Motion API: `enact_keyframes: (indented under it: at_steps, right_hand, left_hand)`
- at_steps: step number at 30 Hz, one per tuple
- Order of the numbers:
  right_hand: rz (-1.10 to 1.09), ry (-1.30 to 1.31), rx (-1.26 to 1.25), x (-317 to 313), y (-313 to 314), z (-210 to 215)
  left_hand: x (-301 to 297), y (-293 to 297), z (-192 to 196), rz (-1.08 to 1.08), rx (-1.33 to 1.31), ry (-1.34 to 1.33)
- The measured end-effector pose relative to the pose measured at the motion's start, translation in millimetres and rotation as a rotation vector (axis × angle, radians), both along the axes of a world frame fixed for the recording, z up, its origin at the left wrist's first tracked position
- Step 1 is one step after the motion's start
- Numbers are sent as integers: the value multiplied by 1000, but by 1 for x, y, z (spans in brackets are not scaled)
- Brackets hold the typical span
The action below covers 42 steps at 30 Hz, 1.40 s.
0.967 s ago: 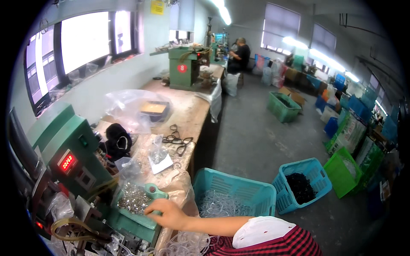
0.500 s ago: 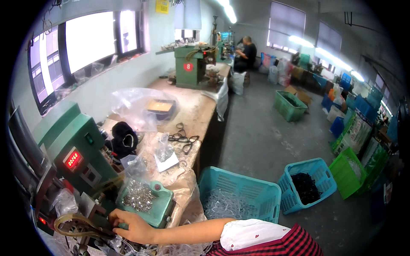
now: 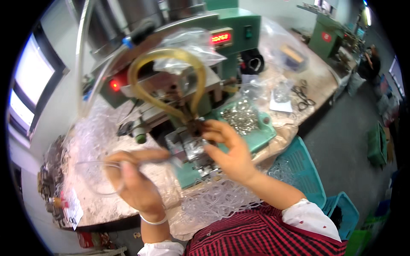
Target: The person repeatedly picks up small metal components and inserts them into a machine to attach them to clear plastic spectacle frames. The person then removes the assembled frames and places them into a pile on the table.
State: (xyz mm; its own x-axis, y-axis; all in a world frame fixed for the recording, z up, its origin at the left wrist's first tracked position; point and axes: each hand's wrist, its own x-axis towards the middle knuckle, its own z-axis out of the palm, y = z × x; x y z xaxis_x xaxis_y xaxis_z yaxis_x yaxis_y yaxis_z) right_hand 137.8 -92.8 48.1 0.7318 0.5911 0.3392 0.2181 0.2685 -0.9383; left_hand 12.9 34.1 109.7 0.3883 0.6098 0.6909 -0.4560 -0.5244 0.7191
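Note:
My left hand (image 3: 139,181), blurred by motion, is closed on a clear plastic eyeglass frame (image 3: 100,194); its rounded rim sticks out to the left of my fingers. My right hand (image 3: 232,155) reaches to the working head (image 3: 194,128) of a green bench machine (image 3: 239,25). Its fingers are curled at the metal fixture (image 3: 194,147); whatever they pinch is too small to make out. A looped amber tube (image 3: 200,77) rises above the head. Right of it, a green tray (image 3: 262,136) bears a pile of small shiny metal parts (image 3: 241,119).
Clear frames (image 3: 218,198) lie heaped at the table's front edge, and more (image 3: 96,136) at the left. Black eyeglass frames (image 3: 304,96) rest farther right. A teal basket (image 3: 307,170) stands on the floor. In the background a person (image 3: 373,62) sits by another green machine (image 3: 324,36).
The view has swung left and down to the machine. My left hand has come into view with the clear frame. The right hand is still at the machine.

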Motion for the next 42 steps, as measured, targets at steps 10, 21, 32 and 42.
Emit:
enact_keyframes:
  at_steps: [10, 21, 32, 42]
  right_hand:
    - [-599, -756, -640, 106, -40, -100]
    - [-627, -864, -562, 123, 33, -80]
    - [-538, -249, -354, 111, -37, -83]
    - [-395, -261, -437, 95, -13, -66]
  left_hand:
    - [21, -41, -61, -973, -1139, 552]
    - [25, -45, -72, -915, -1080, 528]
    - [-84, 54, -131, 189, -564, 453]
    - [25, 222, -191, 949, 247, 1098]
